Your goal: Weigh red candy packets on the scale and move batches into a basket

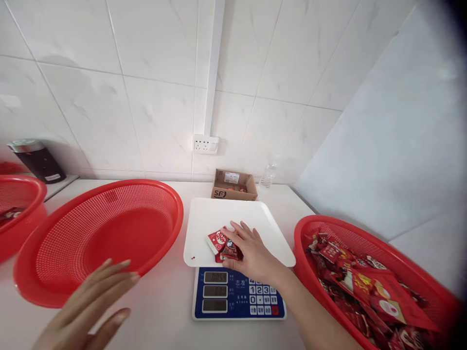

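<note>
The right hand [252, 250], fingers half-curled over red snack packets [218, 239] at 8 o'clock on the white pan [207, 211] of the digital scale [240, 294], grip uncertain, should pinch lightly without pressing, the left hand [91, 304] spread, empty, farther out

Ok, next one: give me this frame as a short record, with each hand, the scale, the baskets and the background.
Left hand: open in the air, in front of the middle red basket
Right hand: over the red packets, fingers against them; firm grip or not, cannot tell
Scale: blue front panel with keys, white pan on top bearing the packets
Right basket: red, holding many wrapped packets
Background: cardboard box, wall socket
</note>
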`<state>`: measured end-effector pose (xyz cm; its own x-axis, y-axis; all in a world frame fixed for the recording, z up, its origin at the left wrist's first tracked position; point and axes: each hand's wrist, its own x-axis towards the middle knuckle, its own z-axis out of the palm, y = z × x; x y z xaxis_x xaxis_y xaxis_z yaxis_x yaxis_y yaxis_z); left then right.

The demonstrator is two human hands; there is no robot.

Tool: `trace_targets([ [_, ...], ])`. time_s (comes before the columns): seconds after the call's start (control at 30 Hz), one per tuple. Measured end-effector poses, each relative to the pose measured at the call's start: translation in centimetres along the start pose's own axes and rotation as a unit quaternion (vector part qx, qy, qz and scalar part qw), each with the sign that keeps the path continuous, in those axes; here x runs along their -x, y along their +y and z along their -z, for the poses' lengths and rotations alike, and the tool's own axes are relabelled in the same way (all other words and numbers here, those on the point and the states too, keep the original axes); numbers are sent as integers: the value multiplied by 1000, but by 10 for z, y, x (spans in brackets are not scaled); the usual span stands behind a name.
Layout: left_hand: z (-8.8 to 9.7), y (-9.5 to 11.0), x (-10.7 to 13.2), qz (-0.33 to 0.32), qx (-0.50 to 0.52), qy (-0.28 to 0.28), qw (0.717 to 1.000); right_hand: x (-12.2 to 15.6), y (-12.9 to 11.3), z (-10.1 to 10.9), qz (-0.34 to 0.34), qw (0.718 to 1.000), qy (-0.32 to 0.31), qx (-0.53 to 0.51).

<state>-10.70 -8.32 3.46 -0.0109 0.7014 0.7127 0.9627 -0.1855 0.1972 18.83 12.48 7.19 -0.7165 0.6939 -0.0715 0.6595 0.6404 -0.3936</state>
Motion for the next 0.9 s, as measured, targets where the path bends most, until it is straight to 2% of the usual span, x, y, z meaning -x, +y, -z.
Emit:
trace_targets([
  [0.03,-3,13,-11,-56,10,-23,998,-4,-2,-1,18,1000,12,-2],
  [0.07,-8,26,-20,-106,33,-13,994,-7,-3,-2,38,999,33,-6],
  [0.13,-20,44,-37,-128,75,9,989,-12,-3,-4,74,994,80,-10],
  [0.23,-41,57,-48,-143,131,25,981,-17,-2,-6,86,990,115,-1],
  [0.37,-61,56,-41,-147,163,34,975,-21,2,-5,74,988,138,2],
  [0.5,-68,53,-26,-128,177,42,975,-26,11,4,34,977,199,-68],
  [0.63,-71,55,-22,-98,219,34,970,-35,19,20,-42,932,305,-189],
  [0.7,-72,55,-23,-80,241,29,967,-44,17,28,-77,912,335,-225],
  [0.8,-74,55,-23,-63,254,28,965,-65,0,34,-84,904,330,-258],
  [0.9,-76,53,-23,-52,255,30,965,-94,-42,29,-57,909,282,-303],
])
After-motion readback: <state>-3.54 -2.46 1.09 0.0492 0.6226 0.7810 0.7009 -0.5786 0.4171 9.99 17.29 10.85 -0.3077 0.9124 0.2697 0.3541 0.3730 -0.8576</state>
